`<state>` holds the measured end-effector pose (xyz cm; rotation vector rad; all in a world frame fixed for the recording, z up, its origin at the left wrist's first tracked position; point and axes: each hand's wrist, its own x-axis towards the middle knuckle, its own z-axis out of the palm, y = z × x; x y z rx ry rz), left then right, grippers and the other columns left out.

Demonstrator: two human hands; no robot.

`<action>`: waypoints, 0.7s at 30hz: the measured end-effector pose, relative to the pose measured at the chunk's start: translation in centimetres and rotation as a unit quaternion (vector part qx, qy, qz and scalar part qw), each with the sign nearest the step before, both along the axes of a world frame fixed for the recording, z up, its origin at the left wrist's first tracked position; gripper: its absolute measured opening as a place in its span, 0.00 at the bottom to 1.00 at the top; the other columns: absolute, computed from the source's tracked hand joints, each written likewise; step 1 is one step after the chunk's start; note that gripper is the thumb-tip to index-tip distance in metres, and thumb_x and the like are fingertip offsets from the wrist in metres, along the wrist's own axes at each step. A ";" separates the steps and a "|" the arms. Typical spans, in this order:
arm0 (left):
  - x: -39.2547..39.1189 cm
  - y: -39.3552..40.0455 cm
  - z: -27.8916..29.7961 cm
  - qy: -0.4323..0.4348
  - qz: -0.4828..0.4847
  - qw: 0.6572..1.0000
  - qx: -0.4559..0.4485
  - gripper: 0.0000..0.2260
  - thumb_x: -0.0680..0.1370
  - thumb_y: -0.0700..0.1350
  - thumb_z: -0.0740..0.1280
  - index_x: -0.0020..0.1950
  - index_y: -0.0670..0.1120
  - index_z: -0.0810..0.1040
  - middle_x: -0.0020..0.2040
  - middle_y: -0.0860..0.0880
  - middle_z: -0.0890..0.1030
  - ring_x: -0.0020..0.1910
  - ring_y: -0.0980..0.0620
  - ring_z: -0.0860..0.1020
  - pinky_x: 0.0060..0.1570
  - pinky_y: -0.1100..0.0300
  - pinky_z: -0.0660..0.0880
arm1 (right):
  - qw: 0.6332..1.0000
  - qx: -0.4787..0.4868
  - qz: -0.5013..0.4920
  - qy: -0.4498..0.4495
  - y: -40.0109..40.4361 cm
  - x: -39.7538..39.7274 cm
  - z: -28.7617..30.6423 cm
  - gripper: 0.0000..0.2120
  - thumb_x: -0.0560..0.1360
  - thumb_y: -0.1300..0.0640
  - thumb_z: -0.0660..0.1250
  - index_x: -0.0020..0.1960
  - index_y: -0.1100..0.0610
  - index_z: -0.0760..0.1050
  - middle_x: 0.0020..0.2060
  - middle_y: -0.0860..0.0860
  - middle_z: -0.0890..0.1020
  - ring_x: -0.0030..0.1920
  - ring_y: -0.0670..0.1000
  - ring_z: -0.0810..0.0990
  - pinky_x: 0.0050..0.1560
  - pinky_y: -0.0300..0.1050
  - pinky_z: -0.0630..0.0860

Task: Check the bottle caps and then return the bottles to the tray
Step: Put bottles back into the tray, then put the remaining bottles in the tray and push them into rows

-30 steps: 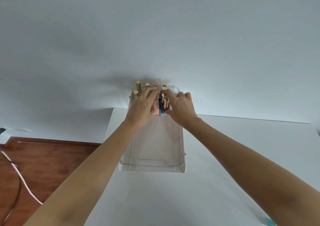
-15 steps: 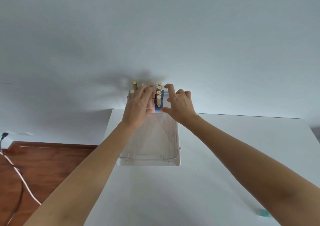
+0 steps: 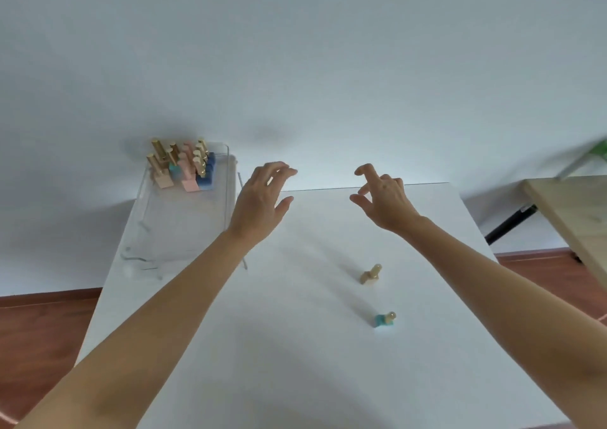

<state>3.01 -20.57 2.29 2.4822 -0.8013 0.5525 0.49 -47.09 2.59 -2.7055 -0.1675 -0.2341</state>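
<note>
Bottles (image 3: 184, 165) stand clustered at the far end of the clear tray (image 3: 184, 228), at ten o'clock on the white bench (image 3: 295, 346). Two more stand loose toward four o'clock: a beige bottle (image 3: 370, 275) and, nearer, a teal bottle (image 3: 385, 319), well apart from the tray. Both the left hand (image 3: 261, 203) and right hand (image 3: 384, 200) hover spread and empty above the bench. Judging by this, the step is fetching the next loose bottle; that calls for reaching back toward four o'clock.
</note>
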 end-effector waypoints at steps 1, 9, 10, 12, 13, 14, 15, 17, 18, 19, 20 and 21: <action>-1.1 -1.5 -0.8 0.018 -0.007 1.000 0.004 0.20 0.74 0.41 0.70 0.65 0.45 0.73 0.62 0.46 0.75 0.58 0.46 0.75 0.53 0.54 0.76 | 1.000 0.001 -0.012 0.009 -1.7 -1.2 -0.3 0.17 0.77 0.53 0.65 0.62 0.55 0.64 0.45 0.52 0.85 0.53 0.58 0.76 0.56 0.52 0.63; -7.6 -10.2 -8.1 0.203 -0.032 0.978 0.029 0.18 0.76 0.42 0.68 0.66 0.47 0.72 0.62 0.49 0.74 0.59 0.48 0.74 0.52 0.53 0.77 | 0.993 0.002 -0.065 0.101 -10.7 -9.8 -5.8 0.10 0.77 0.58 0.64 0.57 0.56 0.69 0.46 0.52 0.85 0.51 0.59 0.78 0.54 0.50 0.63; -8.0 -11.1 -8.7 0.228 -0.035 0.973 0.032 0.18 0.76 0.42 0.67 0.66 0.48 0.72 0.63 0.50 0.74 0.59 0.49 0.75 0.53 0.53 0.77 | 0.990 0.003 -0.066 0.121 -11.0 -10.7 -6.7 0.10 0.76 0.58 0.65 0.57 0.55 0.70 0.47 0.51 0.85 0.51 0.58 0.78 0.55 0.50 0.63; -8.6 -12.8 -9.8 0.275 -0.042 0.960 0.040 0.19 0.77 0.42 0.67 0.67 0.48 0.72 0.64 0.50 0.74 0.60 0.49 0.75 0.55 0.52 0.76 | 0.985 0.010 -0.055 0.165 -11.0 -12.4 -8.6 0.12 0.74 0.59 0.68 0.56 0.54 0.72 0.48 0.50 0.84 0.52 0.56 0.77 0.56 0.49 0.63; -8.8 -13.6 -10.3 0.293 -0.048 0.954 0.042 0.20 0.76 0.42 0.68 0.68 0.48 0.71 0.64 0.50 0.74 0.60 0.49 0.75 0.56 0.52 0.76 | 0.981 0.015 -0.045 0.186 -10.8 -13.1 -9.5 0.13 0.73 0.59 0.69 0.56 0.54 0.72 0.48 0.50 0.84 0.52 0.56 0.77 0.57 0.48 0.63; -8.9 -14.4 -10.7 0.308 -0.053 0.949 0.040 0.20 0.76 0.41 0.68 0.68 0.48 0.71 0.64 0.49 0.74 0.59 0.48 0.76 0.56 0.52 0.76 | 0.978 0.020 -0.034 0.204 -10.5 -13.7 -10.3 0.14 0.72 0.59 0.71 0.56 0.53 0.73 0.48 0.49 0.84 0.52 0.55 0.77 0.58 0.48 0.64; -9.0 -15.2 -11.1 0.321 -0.055 0.945 0.035 0.21 0.76 0.41 0.68 0.68 0.48 0.72 0.64 0.49 0.74 0.58 0.48 0.76 0.56 0.52 0.76 | 0.975 0.025 -0.023 0.220 -10.1 -14.3 -11.0 0.15 0.71 0.58 0.72 0.56 0.52 0.73 0.48 0.49 0.84 0.52 0.54 0.77 0.59 0.48 0.64; -9.1 -16.5 -11.6 0.341 -0.055 0.938 0.020 0.20 0.76 0.43 0.69 0.67 0.48 0.73 0.62 0.48 0.76 0.55 0.47 0.78 0.55 0.52 0.77 | 0.970 0.034 -0.008 0.241 -9.1 -15.0 -12.3 0.16 0.70 0.56 0.73 0.56 0.52 0.74 0.48 0.48 0.83 0.52 0.53 0.76 0.60 0.48 0.65; -9.1 -17.0 -11.9 0.347 -0.052 0.936 0.011 0.19 0.76 0.43 0.70 0.66 0.47 0.74 0.60 0.48 0.78 0.53 0.47 0.79 0.54 0.52 0.77 | 0.968 0.038 -0.004 0.247 -8.7 -15.3 -12.8 0.16 0.70 0.55 0.74 0.56 0.52 0.74 0.48 0.48 0.83 0.51 0.53 0.76 0.60 0.48 0.65; -9.1 -17.4 -12.2 0.350 -0.047 0.936 0.001 0.18 0.76 0.43 0.69 0.65 0.46 0.75 0.58 0.47 0.79 0.51 0.46 0.79 0.54 0.52 0.77 | 0.967 0.045 -0.002 0.250 -8.3 -15.5 -13.2 0.16 0.69 0.55 0.74 0.56 0.51 0.74 0.48 0.48 0.83 0.51 0.52 0.75 0.60 0.48 0.65; -9.1 -17.7 -12.5 0.352 -0.039 0.935 -0.009 0.16 0.76 0.43 0.69 0.63 0.45 0.77 0.55 0.46 0.80 0.50 0.46 0.80 0.53 0.51 0.78 | 0.967 0.053 -0.002 0.251 -8.0 -15.7 -13.6 0.16 0.69 0.54 0.74 0.56 0.51 0.75 0.48 0.48 0.83 0.51 0.52 0.75 0.60 0.48 0.65; -9.1 -17.9 -12.8 0.354 -0.029 0.935 -0.020 0.13 0.76 0.43 0.69 0.60 0.44 0.78 0.53 0.45 0.81 0.49 0.46 0.80 0.52 0.50 0.78 | 0.966 0.060 -0.003 0.251 -7.7 -15.8 -14.0 0.16 0.70 0.54 0.73 0.55 0.51 0.75 0.48 0.48 0.83 0.50 0.52 0.75 0.60 0.48 0.65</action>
